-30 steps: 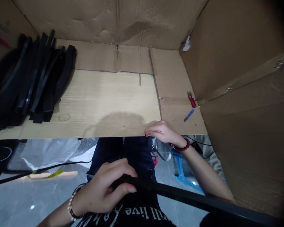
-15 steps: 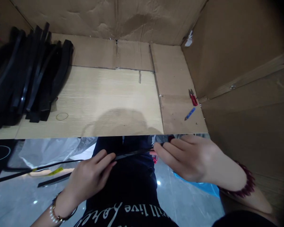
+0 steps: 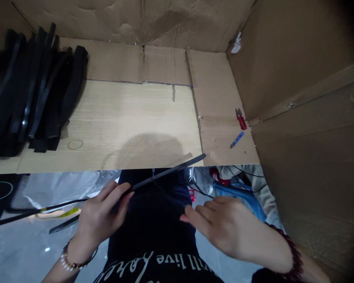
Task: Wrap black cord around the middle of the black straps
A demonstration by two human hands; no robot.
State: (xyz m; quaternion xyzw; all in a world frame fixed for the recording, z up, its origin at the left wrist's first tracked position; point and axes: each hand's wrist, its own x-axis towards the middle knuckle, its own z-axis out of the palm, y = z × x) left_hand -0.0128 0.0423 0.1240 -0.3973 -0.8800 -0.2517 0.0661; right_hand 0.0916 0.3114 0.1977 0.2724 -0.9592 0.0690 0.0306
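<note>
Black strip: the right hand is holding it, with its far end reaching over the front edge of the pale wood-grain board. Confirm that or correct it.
Wrong hand: the left hand holds the black strip, not the right hand, which is open and apart from it. The head view shows this. The far end does reach over the front edge of the pale wood-grain board.

right of center: red thread snips (image 3: 241, 119) and blue pen (image 3: 236, 140) on cardboard (image 3: 216, 94) | left on wooden board (image 3: 135, 114): rubber band (image 3: 75, 144) | lower right: blue stool (image 3: 238, 193)
</note>
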